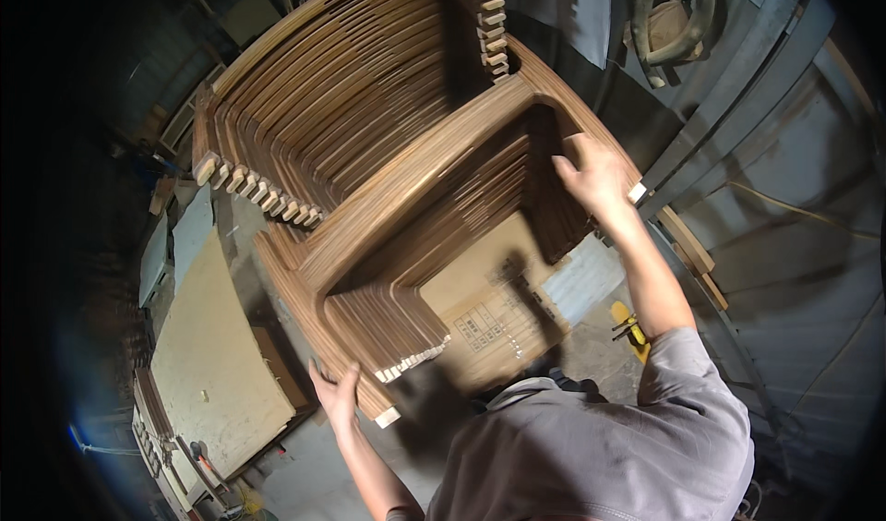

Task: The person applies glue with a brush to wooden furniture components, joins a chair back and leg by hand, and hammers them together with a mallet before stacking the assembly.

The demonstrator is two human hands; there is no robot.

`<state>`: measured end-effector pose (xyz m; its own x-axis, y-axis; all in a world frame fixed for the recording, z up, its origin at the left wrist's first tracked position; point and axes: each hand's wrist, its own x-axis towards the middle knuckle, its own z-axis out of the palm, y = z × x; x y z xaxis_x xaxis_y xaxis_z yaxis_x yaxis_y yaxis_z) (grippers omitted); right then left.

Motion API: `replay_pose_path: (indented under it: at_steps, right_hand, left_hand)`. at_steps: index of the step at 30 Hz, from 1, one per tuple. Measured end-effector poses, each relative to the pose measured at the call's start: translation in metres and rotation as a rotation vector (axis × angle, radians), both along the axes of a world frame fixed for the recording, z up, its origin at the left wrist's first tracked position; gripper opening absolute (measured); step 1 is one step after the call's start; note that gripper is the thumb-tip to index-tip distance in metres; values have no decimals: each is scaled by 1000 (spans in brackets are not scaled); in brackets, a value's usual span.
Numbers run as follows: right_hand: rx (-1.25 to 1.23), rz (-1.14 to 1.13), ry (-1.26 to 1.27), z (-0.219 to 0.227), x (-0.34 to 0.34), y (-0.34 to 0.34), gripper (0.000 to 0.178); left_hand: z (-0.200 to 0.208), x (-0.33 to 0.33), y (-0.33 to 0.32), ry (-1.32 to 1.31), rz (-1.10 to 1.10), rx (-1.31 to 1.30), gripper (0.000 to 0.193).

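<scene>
A U-shaped bent-wood frame (420,184), brown and striped with pale end tips, lies uppermost at the near stack, its two arms pointing toward me. At the end of its left arm is my left hand (339,397), the thumb on the inner side and the fingers along the outside. My right hand (596,176) lies over the frame's right arm, thumb to the inside, with its other fingers partly hidden. Beneath the frame sits a near stack of similar curved pieces (471,212), nested closely. Whether the top frame touches that stack, I cannot tell.
Beyond stands another tall stack of bent-wood frames (360,69). Printed cardboard (489,332) lies below the near stack. A pale board (217,346) is at left, a yellow tool (629,330) on the floor at right. Metal sheeting (784,207) lines the right side.
</scene>
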<state>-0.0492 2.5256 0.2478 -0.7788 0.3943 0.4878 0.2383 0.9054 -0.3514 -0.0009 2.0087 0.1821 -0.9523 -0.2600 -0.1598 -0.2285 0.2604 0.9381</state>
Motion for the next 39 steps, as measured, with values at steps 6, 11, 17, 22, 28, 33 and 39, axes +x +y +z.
replay_pose_path:
  at_steps: [6,11,17,22,28,33,39]
  right_hand:
    - [-182,-250,-472,-19,39,94,77]
    - [-250,-215,-418,-13,21,93,77]
    - [-190,-242,-510,-31,2,94,81]
    - [-153,-267,-556,-31,-5,93,84]
    - [-153,-251,-518,-26,-4,87,70]
    - [-137,-259,-518,-33,-2,93,79]
    - [-143,-241,-519,-25,-2,88,70]
  left_hand:
    - [-11,19,24,57,58,-46,91]
    - [6,1,25,40,61,-150,88]
    - [-3,-21,36,-34,32,-744,99]
    - [15,-23,55,-147,32,-975,102]
    - [15,-21,63,-208,93,-1004,97]
    - [17,-19,67,-189,98,-990,96]
    - [13,-22,65,-220,118,-1012,97]
